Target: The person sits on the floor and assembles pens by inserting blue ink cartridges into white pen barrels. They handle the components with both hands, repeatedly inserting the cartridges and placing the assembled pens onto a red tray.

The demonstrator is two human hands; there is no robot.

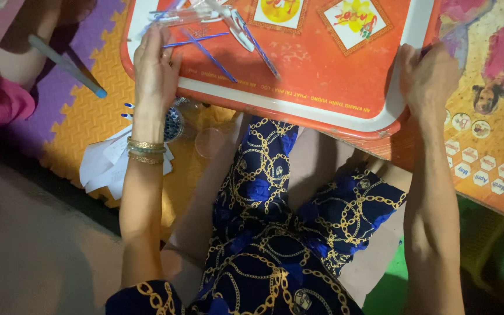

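Observation:
A red plastic tray with a white rim lies over my lap, its near edge above my knees. My left hand rests on the tray's left rim, fingers curled over the edge, beside several thin blue pen refills and clear pen barrels lying on the tray. My right hand grips the tray's right near corner. Gold bangles sit on my left wrist.
White papers and a small round container of blue caps lie on the orange foam mat at left. A clear lid sits next to them. Another person in pink sits at far left. A colourful printed mat is at right.

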